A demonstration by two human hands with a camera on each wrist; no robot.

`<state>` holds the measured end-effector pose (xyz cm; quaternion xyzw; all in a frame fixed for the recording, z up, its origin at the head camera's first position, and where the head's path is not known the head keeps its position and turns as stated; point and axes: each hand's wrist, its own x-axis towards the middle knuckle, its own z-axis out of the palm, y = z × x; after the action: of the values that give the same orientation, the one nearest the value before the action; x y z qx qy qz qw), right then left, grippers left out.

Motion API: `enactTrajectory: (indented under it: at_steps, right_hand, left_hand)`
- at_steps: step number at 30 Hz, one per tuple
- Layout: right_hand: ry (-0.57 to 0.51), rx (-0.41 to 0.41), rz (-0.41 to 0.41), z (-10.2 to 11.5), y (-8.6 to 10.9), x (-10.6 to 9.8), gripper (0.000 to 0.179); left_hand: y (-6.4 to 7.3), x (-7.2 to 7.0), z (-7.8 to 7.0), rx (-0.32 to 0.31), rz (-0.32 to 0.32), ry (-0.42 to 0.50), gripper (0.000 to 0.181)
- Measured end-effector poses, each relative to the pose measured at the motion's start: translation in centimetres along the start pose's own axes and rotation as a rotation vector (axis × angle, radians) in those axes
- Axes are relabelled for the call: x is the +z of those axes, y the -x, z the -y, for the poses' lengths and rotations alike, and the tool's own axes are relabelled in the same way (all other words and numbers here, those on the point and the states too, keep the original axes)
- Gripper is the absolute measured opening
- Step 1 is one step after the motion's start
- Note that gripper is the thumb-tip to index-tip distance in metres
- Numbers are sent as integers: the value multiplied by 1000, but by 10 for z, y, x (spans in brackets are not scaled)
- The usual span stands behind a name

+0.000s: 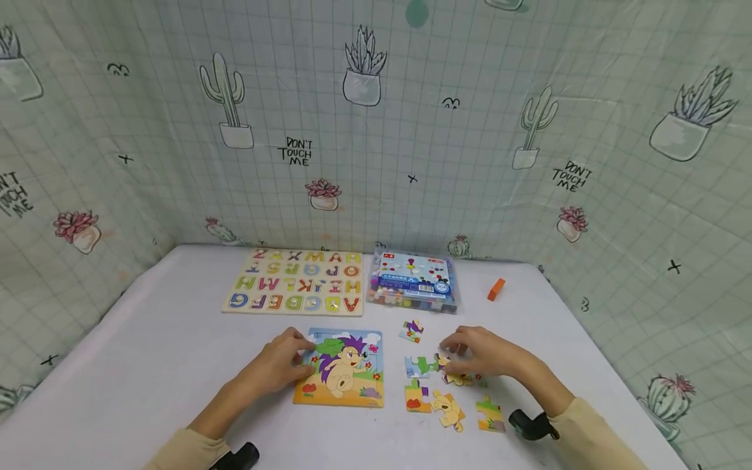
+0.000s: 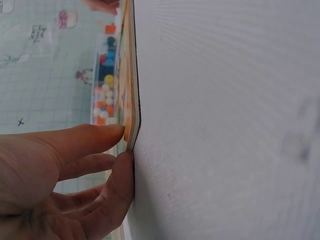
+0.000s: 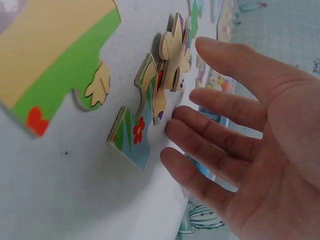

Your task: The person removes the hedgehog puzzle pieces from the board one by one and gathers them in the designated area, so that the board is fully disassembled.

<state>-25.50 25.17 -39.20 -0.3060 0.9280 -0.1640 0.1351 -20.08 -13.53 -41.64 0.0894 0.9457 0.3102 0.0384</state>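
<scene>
My left hand point(image 1: 281, 362) pinches the left edge of a square hedgehog puzzle board point(image 1: 371, 382), which lies on the table. In the left wrist view, the thumb point(image 2: 102, 137) is on the board's face and a finger is at its corner. Over loose puzzle pieces on the right, my right hand point(image 1: 484, 351) hovers with its fingers apart. The right wrist view shows nothing between those fingers; a flower piece point(image 3: 132, 135) and a tilted tan piece point(image 3: 175, 57) sit just beyond the fingertips. In the head view this hand partly hides the pieces under it.
Behind the puzzle board lies a wooden alphabet board point(image 1: 294, 294). A clear box of coloured beads point(image 1: 414, 281) stands beside it, with an orange block point(image 1: 496, 289) farther right. Nearer are a red-flower piece point(image 1: 417, 397), a tan piece point(image 1: 448, 411) and a green piece point(image 1: 490, 416).
</scene>
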Motion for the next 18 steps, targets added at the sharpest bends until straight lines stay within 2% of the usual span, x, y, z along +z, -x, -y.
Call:
enactTrajectory:
  at_steps: [3, 5, 12, 18]
  right_hand:
    - [0, -3, -34, -2, -12, 4, 41]
    - [-7, 26, -48, -2, -22, 5, 42]
    - [-29, 115, -68, 6, -58, 7, 59]
    - [-48, 182, -84, 15, -76, 6, 49]
  left_hand:
    - [1, -1, 2, -6, 7, -6, 39]
    - [1, -1, 3, -9, 18, -5, 39]
    - [1, 2, 4, -5, 32, -2, 40]
    - [-1, -2, 2, 6, 20, -28, 39]
